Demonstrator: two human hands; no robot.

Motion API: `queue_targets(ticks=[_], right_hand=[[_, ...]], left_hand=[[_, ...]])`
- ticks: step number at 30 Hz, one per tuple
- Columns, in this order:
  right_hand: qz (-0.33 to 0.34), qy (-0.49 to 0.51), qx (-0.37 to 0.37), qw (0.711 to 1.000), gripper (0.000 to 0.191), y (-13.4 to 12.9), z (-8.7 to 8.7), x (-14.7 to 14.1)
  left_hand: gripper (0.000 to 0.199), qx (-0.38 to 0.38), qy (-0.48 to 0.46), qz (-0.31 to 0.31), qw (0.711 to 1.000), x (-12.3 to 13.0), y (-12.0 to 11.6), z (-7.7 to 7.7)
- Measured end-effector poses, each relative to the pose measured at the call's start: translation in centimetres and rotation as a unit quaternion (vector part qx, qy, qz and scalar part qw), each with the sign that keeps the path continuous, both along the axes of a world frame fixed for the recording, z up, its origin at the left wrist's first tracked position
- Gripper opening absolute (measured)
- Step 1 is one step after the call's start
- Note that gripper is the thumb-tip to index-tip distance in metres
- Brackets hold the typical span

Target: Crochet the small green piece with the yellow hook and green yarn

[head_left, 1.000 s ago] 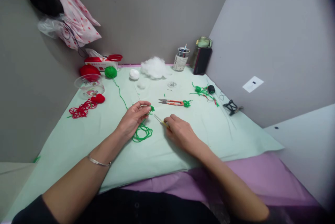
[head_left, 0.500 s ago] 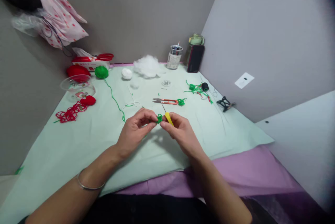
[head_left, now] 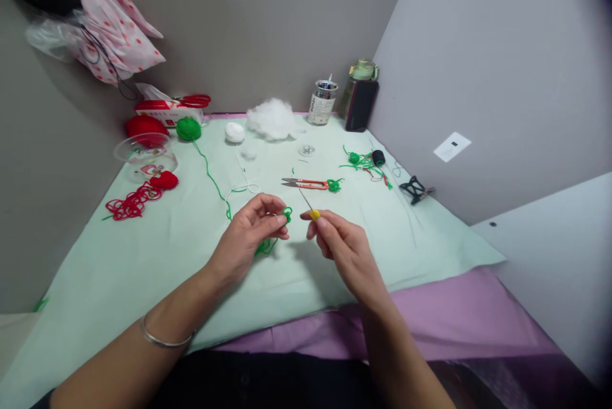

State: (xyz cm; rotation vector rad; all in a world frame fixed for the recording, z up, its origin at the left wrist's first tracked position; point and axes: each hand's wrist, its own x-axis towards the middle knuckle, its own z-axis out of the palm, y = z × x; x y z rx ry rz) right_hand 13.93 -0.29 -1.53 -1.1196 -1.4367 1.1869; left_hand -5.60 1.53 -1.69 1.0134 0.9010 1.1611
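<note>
Between its thumb and fingers, my left hand (head_left: 255,230) pinches a small green crochet piece (head_left: 287,214). Green yarn strands (head_left: 266,246) show under that hand. A short way to the right, my right hand (head_left: 342,237) grips a crochet hook (head_left: 314,213) by its yellow handle, the thin metal shaft pointing up and left. The hook and the green piece are apart. Beyond the hands lie orange-handled thread snips (head_left: 306,185), with a small green crocheted piece (head_left: 334,185) at their handle end.
Green (head_left: 188,129), red (head_left: 164,180) and white (head_left: 234,132) yarn balls lie at the left and back. White stuffing (head_left: 272,120), a pen can (head_left: 322,103) and a phone (head_left: 362,106) are at the back. Yarn scraps (head_left: 368,164) and a black stand (head_left: 415,190) are at the right.
My right hand has moved right, away from the green piece, and the hook has come with it, its handle now mostly covered. Green strands now show below my left hand.
</note>
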Motion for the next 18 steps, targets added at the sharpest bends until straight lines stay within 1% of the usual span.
queue_targets(ticks=[3, 7, 11, 14, 18], right_hand=[[0.005, -0.004, -0.012, 1.0, 0.031, -0.8, -0.1, 0.5], [0.008, -0.048, -0.016, 0.999, 0.03, -1.6, -0.3, 0.6], [-0.014, -0.082, 0.007, 0.997, 0.031, -1.6, -0.6, 0.6], [-0.033, -0.113, 0.036, 0.992, 0.031, -1.3, -0.8, 0.6], [-0.04, -0.139, 0.042, 0.989, 0.031, -1.2, -0.9, 0.6]], left_hand=[[0.013, -0.011, -0.014, 0.006, 1.0, -0.1, 0.1, 0.0], [0.014, -0.012, -0.024, 0.01, 1.0, -0.1, 0.2, -0.1], [0.016, -0.007, -0.023, 0.013, 1.0, -0.1, 0.2, -0.3], [0.014, -0.004, -0.022, 0.017, 1.0, -0.2, 0.2, -0.4], [0.012, -0.002, -0.019, 0.02, 1.0, -0.3, 0.2, -0.3]])
